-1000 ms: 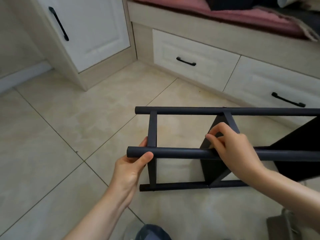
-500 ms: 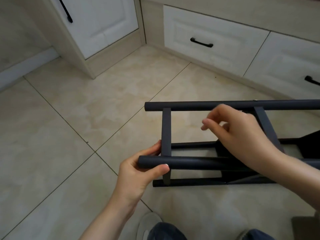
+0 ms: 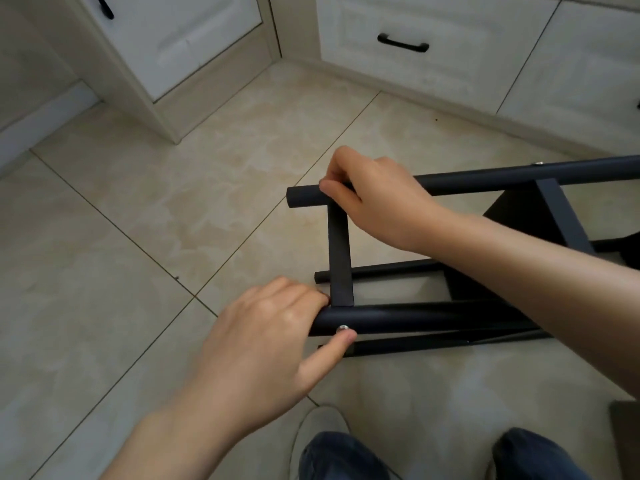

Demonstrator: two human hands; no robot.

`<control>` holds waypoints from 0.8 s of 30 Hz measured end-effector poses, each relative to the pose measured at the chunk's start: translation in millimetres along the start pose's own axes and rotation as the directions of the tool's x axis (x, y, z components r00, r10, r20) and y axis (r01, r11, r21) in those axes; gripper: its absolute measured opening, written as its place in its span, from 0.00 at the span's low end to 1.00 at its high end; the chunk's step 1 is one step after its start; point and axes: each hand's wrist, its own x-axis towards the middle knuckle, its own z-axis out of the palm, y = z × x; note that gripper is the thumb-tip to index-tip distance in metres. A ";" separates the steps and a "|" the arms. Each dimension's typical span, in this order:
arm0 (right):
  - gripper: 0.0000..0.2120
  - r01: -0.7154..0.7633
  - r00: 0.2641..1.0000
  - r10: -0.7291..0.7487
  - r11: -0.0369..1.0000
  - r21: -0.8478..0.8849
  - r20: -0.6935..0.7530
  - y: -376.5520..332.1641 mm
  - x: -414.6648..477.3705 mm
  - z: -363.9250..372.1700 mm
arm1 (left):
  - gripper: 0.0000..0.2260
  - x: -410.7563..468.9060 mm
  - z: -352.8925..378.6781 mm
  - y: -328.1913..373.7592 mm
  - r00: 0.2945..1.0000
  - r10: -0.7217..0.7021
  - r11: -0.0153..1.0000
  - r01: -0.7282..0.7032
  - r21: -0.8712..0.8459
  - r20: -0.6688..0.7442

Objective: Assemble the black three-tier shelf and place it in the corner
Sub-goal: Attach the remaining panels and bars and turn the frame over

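Note:
The black shelf frame (image 3: pixel 341 258) lies on its side on the tiled floor, its round legs running off to the right. My left hand (image 3: pixel 266 344) grips the end of the near upper leg, thumb beside a silver screw (image 3: pixel 343 328). My right hand (image 3: pixel 374 199) holds the end of the far upper leg, fingers curled over it. A flat crossbar joins the two legs between my hands. A black shelf panel (image 3: pixel 512 216) shows at the right, partly hidden by my right forearm.
White cabinet door (image 3: pixel 180 39) at the back left and white drawers with black handles (image 3: pixel 403 43) along the back form a corner. Beige tiled floor (image 3: pixel 138 202) lies open to the left. My knees (image 3: pixel 346 459) and a shoe sit at the bottom edge.
My right hand has moved from the middle of the frame to the left end of the far leg. My left hand has shifted over the near leg's end. The view has tilted further down.

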 end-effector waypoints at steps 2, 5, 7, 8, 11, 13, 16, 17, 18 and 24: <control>0.09 0.017 1.000 -0.016 0.999 -0.044 0.019 2.8 0.7 -0.6 | 0.15 10.3 -5.8 -4.8 0.991 0.029 0.999 -0.033 0.025 0.127; 0.08 0.029 0.999 -0.028 0.999 -0.033 0.040 4.9 0.1 -3.2 | 0.18 21.4 -10.0 -20.2 0.939 -0.023 0.999 0.038 -0.039 0.344; 0.07 0.046 0.998 -0.045 0.998 -0.031 0.038 6.0 -0.3 -4.7 | 0.21 22.8 -7.1 -26.4 0.927 -0.011 0.996 0.043 -0.076 0.374; 0.07 0.058 0.998 -0.057 0.998 -0.029 0.032 6.5 -0.7 -5.0 | 0.22 22.8 -5.3 -28.1 0.928 0.001 0.996 0.033 -0.084 0.373; 0.07 0.081 0.997 -0.080 0.996 -0.028 0.018 7.8 -3.6 -3.5 | 0.20 21.0 -3.4 -28.0 0.938 0.035 0.995 0.000 -0.102 0.345; 0.07 0.091 0.996 -0.091 0.996 -0.021 0.015 7.7 -6.5 -2.1 | 0.19 20.2 -2.8 -28.4 0.945 0.046 0.994 -0.011 -0.110 0.324; 0.07 0.117 0.993 -0.116 0.993 -0.016 0.017 6.5 -10.4 -0.6 | 0.16 16.5 0.1 -27.6 0.958 0.056 0.989 -0.015 -0.149 0.281; 0.06 0.125 0.992 -0.125 0.992 -0.017 0.016 6.4 -11.5 -0.3 | 0.15 15.4 2.1 -27.2 0.964 0.065 0.989 -0.027 -0.148 0.257; 0.06 0.129 0.992 -0.129 0.992 -0.014 0.015 6.3 -12.5 -0.1 | 0.15 14.0 4.1 -26.9 0.975 0.083 0.990 -0.056 -0.133 0.206; 0.07 0.124 0.992 -0.124 0.992 0.014 -0.012 4.7 -16.5 3.0 | 0.23 17.2 5.3 -29.1 0.997 0.079 0.983 -0.080 -0.167 -0.012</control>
